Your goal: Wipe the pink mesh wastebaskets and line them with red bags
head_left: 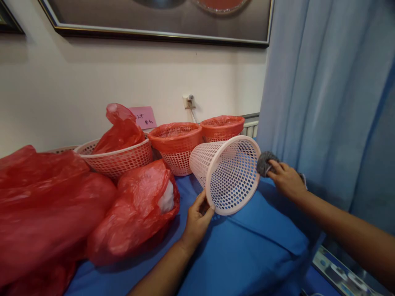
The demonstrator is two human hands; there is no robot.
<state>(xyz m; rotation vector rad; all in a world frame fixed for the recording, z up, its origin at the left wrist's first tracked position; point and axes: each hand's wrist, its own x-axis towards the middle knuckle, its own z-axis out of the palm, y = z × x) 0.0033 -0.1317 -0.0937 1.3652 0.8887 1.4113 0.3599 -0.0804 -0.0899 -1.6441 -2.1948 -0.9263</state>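
Observation:
A white perforated plastic wastebasket (200,158) lies tipped on its side on the blue cloth, its round mouth facing me. My left hand (197,218) pinches the lower left of its rim between thumb and fingers. Bunched in my right hand (285,179) is a grey cloth (267,163), held at the right edge of the rim. The cloth looks to be against the rim or very close to it; I cannot tell which. Part of the cloth also shows behind the wrist.
Two baskets lined with red bags, one nearer (175,135) and one farther (222,125), stand by the wall. A wide white basket (123,160) holds a red bag. Full red bags (132,209) crowd the left. A blue curtain (308,94) hangs at right.

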